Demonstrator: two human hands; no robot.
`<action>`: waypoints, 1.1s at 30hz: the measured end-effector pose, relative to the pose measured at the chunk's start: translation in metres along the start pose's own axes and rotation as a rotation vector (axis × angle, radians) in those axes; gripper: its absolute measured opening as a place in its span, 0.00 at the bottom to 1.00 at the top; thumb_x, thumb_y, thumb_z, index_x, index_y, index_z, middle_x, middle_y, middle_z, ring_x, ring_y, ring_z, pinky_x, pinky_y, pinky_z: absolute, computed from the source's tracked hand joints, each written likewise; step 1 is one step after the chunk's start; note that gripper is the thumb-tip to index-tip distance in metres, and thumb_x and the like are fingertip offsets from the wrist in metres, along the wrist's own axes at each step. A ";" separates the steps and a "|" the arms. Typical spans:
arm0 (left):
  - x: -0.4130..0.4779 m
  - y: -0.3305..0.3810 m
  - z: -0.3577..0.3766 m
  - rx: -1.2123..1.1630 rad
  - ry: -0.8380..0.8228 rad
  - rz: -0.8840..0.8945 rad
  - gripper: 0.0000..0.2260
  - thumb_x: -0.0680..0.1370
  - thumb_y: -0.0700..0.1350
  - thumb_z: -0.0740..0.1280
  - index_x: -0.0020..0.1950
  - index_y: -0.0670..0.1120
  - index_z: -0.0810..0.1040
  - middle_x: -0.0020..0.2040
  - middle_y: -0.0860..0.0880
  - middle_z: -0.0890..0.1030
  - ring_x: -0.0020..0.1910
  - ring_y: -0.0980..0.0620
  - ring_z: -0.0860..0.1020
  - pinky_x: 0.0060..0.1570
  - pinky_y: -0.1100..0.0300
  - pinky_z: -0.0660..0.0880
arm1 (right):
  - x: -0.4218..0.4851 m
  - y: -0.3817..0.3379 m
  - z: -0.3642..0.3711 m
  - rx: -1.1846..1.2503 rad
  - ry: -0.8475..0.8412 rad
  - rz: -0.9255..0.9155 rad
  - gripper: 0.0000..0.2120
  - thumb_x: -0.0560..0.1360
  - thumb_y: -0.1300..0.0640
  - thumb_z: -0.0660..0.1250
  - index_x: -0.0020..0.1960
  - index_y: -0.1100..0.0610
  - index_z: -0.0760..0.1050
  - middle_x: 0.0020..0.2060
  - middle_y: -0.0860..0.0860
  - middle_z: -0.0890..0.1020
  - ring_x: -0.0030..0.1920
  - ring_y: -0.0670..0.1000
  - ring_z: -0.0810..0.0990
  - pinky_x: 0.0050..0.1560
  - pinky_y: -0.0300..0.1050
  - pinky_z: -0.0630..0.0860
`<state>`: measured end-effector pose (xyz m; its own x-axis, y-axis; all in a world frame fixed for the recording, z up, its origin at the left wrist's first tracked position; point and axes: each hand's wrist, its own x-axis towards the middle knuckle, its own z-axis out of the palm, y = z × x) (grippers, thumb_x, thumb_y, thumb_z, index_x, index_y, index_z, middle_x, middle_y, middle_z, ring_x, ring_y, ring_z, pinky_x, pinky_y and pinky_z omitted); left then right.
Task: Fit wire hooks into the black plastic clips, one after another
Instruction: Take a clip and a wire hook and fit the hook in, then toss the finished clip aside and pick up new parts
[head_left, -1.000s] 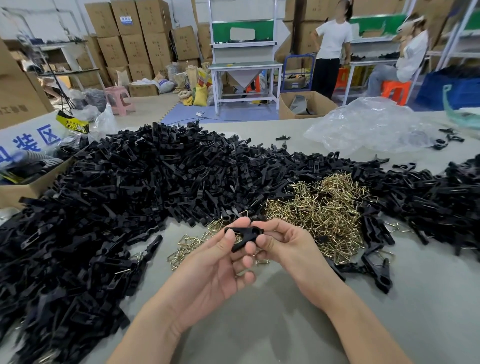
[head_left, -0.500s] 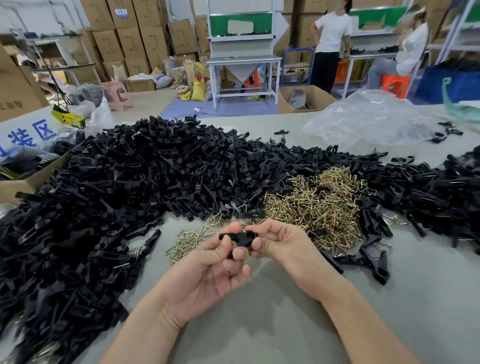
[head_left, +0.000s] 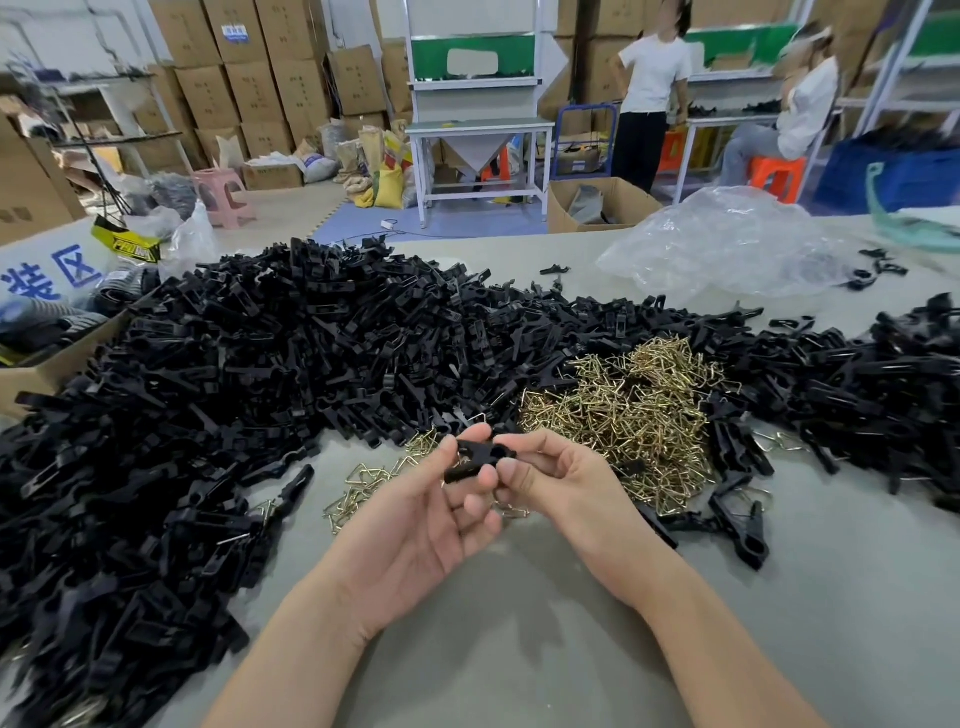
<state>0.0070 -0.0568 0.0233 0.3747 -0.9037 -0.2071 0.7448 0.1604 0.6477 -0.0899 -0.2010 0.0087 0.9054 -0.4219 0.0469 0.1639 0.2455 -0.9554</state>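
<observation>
Little shift vs 0.5 s back: black clip (head_left: 480, 460) stays pinched betw. L hand (head_left: 421, 525) thumb+index at its left end & R hand (head_left: 561, 483) thumb+index at its right; other fingers loosely curled. Wire hooks pile (head_left: 623, 415) just beyond R hand. Clips heap (head_left: 260, 389) hems left & far side. Bare table (head_left: 519, 623) under forearms.

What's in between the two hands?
One black plastic clip. The left hand and the right hand each pinch an end of it above the grey table, as the head view shows.
</observation>
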 end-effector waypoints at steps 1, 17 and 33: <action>0.001 0.000 0.001 0.015 0.014 0.010 0.16 0.80 0.51 0.64 0.64 0.45 0.79 0.42 0.46 0.81 0.32 0.54 0.78 0.42 0.56 0.81 | -0.001 -0.001 -0.001 0.005 0.027 -0.005 0.10 0.75 0.65 0.71 0.56 0.61 0.79 0.43 0.54 0.87 0.41 0.48 0.84 0.46 0.39 0.81; -0.005 -0.008 -0.009 0.789 0.552 0.580 0.09 0.83 0.42 0.63 0.52 0.51 0.82 0.39 0.52 0.83 0.35 0.55 0.78 0.42 0.57 0.72 | -0.021 -0.107 -0.089 0.146 0.837 -0.254 0.44 0.80 0.60 0.69 0.82 0.51 0.41 0.53 0.57 0.83 0.37 0.47 0.87 0.43 0.40 0.84; 0.002 -0.008 -0.039 1.927 0.781 0.366 0.19 0.83 0.57 0.54 0.73 0.57 0.68 0.75 0.52 0.68 0.74 0.49 0.64 0.73 0.51 0.59 | 0.017 0.027 0.026 -1.267 0.160 -0.394 0.20 0.84 0.56 0.58 0.76 0.49 0.67 0.65 0.46 0.74 0.64 0.47 0.71 0.68 0.44 0.68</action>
<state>0.0236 -0.0441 -0.0105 0.8145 -0.5385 0.2158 -0.5785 -0.7264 0.3710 -0.0600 -0.1790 -0.0084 0.8123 -0.3948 0.4294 -0.1509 -0.8533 -0.4992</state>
